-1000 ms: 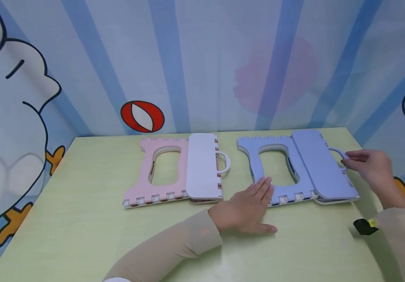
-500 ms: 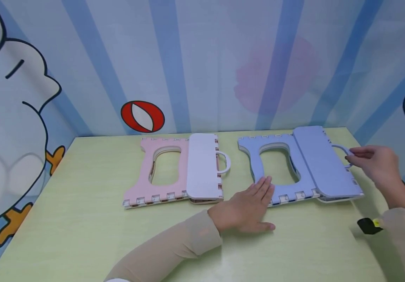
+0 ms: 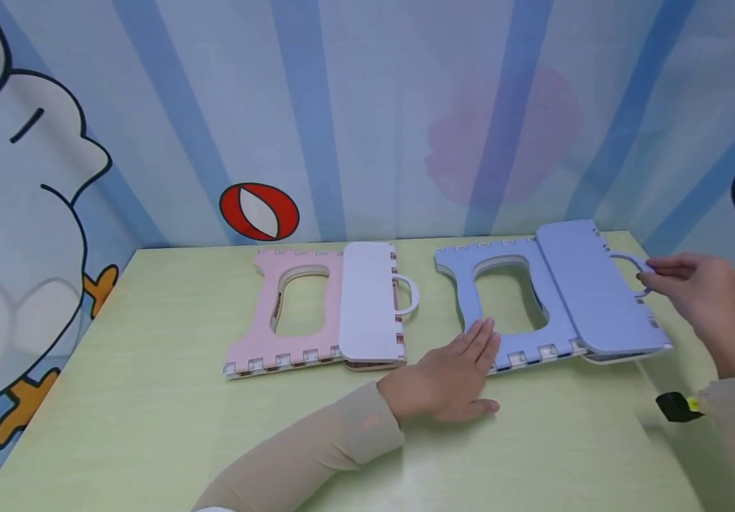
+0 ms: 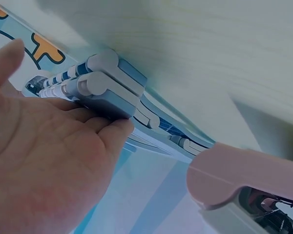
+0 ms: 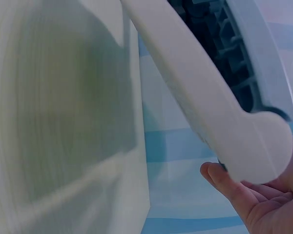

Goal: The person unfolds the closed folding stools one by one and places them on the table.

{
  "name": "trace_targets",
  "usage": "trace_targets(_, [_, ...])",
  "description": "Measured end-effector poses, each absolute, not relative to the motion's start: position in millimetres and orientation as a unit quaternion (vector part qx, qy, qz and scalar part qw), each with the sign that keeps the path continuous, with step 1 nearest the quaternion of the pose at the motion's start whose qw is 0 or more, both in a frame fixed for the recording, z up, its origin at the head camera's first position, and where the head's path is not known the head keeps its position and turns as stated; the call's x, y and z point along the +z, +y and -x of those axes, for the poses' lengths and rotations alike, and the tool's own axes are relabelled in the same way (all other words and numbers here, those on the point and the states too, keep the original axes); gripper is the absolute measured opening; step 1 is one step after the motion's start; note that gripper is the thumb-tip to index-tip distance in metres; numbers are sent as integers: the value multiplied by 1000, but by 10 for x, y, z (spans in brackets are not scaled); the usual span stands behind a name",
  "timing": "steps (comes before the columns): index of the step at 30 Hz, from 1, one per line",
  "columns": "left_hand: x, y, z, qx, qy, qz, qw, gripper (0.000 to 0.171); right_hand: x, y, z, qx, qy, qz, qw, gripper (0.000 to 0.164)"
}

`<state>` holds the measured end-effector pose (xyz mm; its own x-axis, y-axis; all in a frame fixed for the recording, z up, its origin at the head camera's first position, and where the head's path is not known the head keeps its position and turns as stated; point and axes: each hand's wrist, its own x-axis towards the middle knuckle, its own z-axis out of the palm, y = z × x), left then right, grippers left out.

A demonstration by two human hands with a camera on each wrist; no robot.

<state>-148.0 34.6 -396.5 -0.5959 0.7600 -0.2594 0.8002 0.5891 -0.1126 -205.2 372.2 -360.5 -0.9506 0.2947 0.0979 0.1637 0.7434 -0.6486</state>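
A folded blue folding stool [image 3: 598, 291] lies on the right of the table. My left hand [image 3: 447, 373] rests on its near left leg corner with straight fingers and the thumb apart. In the left wrist view, those fingers lie along the stool's stacked leg edges [image 4: 107, 73]. My right hand [image 3: 700, 291] pinches the stool's loop handle [image 3: 626, 257] between thumb and fingers. The handle end is raised, and the right wrist view shows its white side [image 5: 210, 97] above the tabletop. The handle itself is hidden in that view.
A folded pink folding stool [image 3: 297, 345] with a white top panel lies to the left, its handle towards the blue one. Both stand on a pale green table [image 3: 150, 412]. A printed striped cloth [image 3: 380, 128] closes off the back and sides.
My right hand has moved right and up with the handle. The blue stool's handle end has risen and shifted slightly right, while my left hand and the pink stool have stayed put.
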Motion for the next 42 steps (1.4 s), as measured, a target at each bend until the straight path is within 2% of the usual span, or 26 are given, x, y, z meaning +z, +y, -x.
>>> trace_targets(6, [-3937,342,1465,-110,888,-438,86,77,-3503,3674,2037,345,-924,131,101,40])
trace_targets(17, [-3897,318,1450,-112,887,-443,74,80,-3305,3587,1970,319,-932,129,112,43])
trace_targets(26, [-3876,315,1443,-82,888,-442,92,83,-3160,3511,1958,295,-936,114,157,43])
trace_targets(33, [-3871,310,1446,-60,892,-435,103,85,-2965,3411,1942,314,-932,128,132,48])
trace_targets(42, [-3879,283,1452,-25,894,-432,115,86,-2873,3355,1958,316,-930,120,143,46])
